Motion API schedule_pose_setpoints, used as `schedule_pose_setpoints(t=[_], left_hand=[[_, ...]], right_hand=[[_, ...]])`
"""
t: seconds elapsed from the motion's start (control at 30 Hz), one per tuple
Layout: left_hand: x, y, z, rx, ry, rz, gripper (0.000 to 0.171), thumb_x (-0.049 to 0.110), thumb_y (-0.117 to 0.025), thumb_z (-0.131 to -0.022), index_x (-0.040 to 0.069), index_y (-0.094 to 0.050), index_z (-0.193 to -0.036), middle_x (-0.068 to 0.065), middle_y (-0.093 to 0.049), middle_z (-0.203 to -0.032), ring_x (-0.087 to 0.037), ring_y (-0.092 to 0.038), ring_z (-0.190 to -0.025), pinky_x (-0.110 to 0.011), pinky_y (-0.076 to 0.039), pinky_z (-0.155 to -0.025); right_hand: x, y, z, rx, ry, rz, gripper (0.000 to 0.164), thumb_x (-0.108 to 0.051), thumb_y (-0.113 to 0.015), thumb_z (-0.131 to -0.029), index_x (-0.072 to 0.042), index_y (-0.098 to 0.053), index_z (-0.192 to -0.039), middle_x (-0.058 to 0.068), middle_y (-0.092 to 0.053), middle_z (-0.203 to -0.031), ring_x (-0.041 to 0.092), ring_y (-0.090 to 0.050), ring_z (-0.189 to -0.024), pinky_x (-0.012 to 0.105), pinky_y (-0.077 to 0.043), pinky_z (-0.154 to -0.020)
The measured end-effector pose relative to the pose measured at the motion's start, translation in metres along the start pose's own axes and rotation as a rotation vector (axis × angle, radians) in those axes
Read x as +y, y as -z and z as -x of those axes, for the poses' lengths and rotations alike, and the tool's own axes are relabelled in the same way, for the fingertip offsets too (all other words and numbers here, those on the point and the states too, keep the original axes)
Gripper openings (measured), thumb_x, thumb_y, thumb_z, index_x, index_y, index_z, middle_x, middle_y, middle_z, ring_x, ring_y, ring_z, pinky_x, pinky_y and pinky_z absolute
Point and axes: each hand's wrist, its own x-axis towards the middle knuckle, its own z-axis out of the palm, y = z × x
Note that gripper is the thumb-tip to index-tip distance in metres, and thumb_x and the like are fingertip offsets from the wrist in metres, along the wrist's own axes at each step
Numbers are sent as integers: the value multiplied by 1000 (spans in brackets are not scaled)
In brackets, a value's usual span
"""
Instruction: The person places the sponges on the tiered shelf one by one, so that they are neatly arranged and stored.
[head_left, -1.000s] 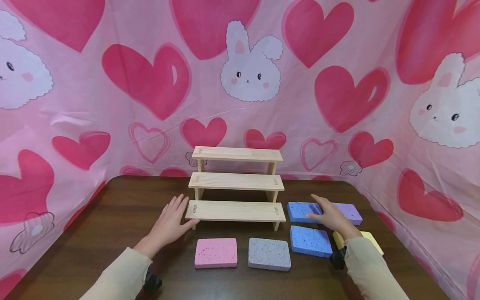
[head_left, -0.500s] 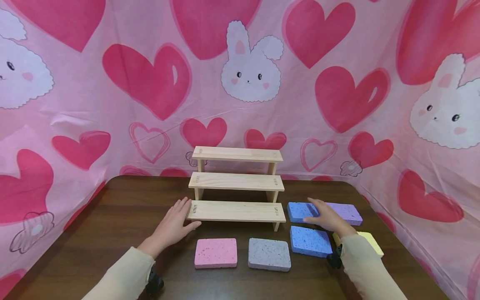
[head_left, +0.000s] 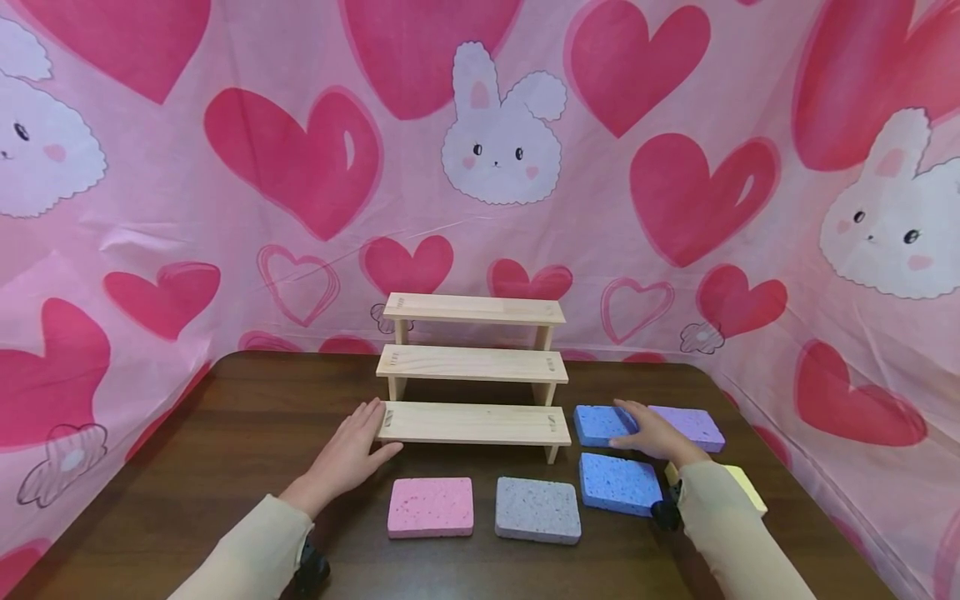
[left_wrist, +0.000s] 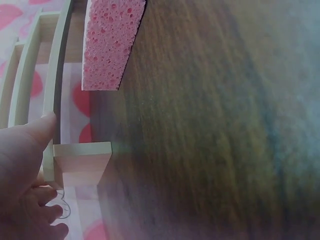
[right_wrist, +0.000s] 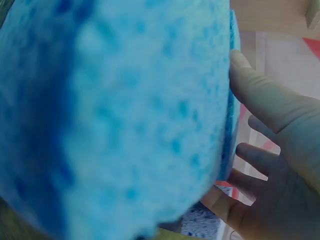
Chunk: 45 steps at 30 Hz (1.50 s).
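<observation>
My left hand [head_left: 345, 454] rests at the left end of the lowest shelf of a three-tier wooden stand [head_left: 472, 422]. In the left wrist view its thumb touches the shelf's front edge, with the other fingers loosely bent past the end. My right hand [head_left: 660, 432] lies over the right part of the far blue sponge [head_left: 596, 423], thumb by its front side, fingers relaxed. A second blue sponge [head_left: 618, 482] sits nearer and fills much of the right wrist view. Beside the right hand lies a purple sponge [head_left: 693, 427], partly covered.
A pink sponge [head_left: 431, 507] and a grey sponge [head_left: 537, 510] lie in front of the stand on the brown wooden table [head_left: 225, 433]. Behind the right wrist shows part of a yellow sponge [head_left: 744, 487]. A pink curtain [head_left: 315, 50] with hearts and rabbits surrounds the table.
My left hand has shifted slightly right, onto the end of the lowest shelf. My right hand has moved a little left and lower over the far blue sponge, uncovering more of the purple one.
</observation>
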Motion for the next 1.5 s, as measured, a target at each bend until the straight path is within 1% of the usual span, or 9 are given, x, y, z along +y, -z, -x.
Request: schedule_pose_setpoints(t=[0.3,0.4,0.6,0.8,1.1,1.3,1.5], left_hand=[[0,0,1,-15,25,6,70,30,-64,-86,-7,-34,-138,-24,-28,-144,-41,-22,-132,-51,-19,-106],[-1,0,2,-13,20,5,69,29,-64,-87,-6,-34,-138,-24,-28,-144,-40,-23,-132,-51,-19,-105],[-1,2,2,6,1,-8,68,26,-65,-86,-6,-35,-138,-24,-30,-142,-40,-25,-131,-52,-21,-105],[-1,1,1,4,9,-13,69,27,-65,-86,-6,-35,-138,-24,-31,-143,-40,-25,-131,-51,-21,-105],[1,-1,2,7,23,-16,70,27,-65,-85,-6,-34,-138,-24,-30,-143,-40,-26,-131,-52,-21,-105],[0,-1,2,12,16,-20,69,26,-65,-86,-7,-34,-138,-24,-30,-142,-40,-27,-130,-52,-21,-105],[1,-1,1,8,17,-26,68,26,-64,-86,-7,-34,-138,-24,-30,-143,-39,-26,-131,-52,-22,-105]], right_hand=[[4,0,-4,-35,-31,-17,85,-31,-74,-76,3,-29,-140,34,-21,-141,52,-18,-127,67,-20,-95],[5,1,-5,-39,-38,-11,84,-31,-73,-77,2,-30,-140,33,-21,-141,52,-18,-127,67,-20,-95],[6,0,-7,-37,-31,6,80,-28,-73,-77,1,-32,-140,32,-26,-139,52,-23,-125,67,-24,-93],[8,-2,-8,-21,-31,7,78,-27,-74,-76,0,-36,-138,31,-30,-136,52,-28,-122,67,-29,-91],[8,-1,-6,9,4,11,73,-24,-75,-75,1,-41,-135,30,-37,-131,49,-35,-118,64,-31,-91],[8,2,-2,24,47,36,69,-26,-75,-76,1,-45,-132,29,-40,-128,49,-38,-116,63,-34,-90],[10,5,1,43,64,43,67,-26,-74,-77,2,-46,-131,31,-40,-127,49,-39,-115,63,-35,-89]])
